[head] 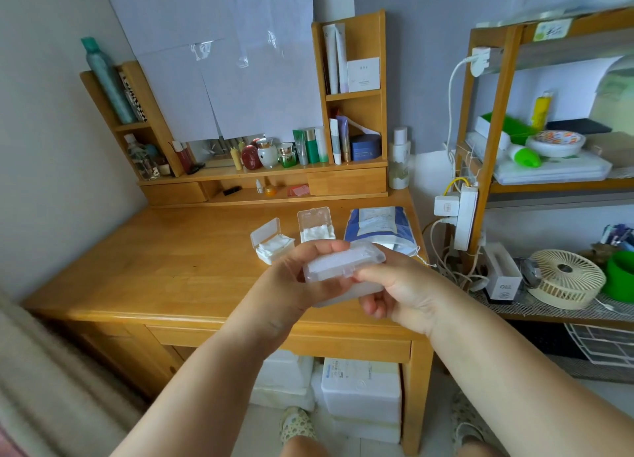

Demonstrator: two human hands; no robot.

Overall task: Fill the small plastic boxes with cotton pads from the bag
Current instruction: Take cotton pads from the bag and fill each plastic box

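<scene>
While both hands hold it above the near edge of the wooden desk [144, 250], the small translucent plastic box [343, 267] appears closed, probably so that the lid can be snapped or opened. The left hand [291, 278] grips its left end with curled fingers; the right hand [394, 288] pinches the front clasp. Farther away on the desk stand two open boxes with white cotton pads [271, 245] [317, 228], and right of them lies the blue bag [380, 228].
</scene>
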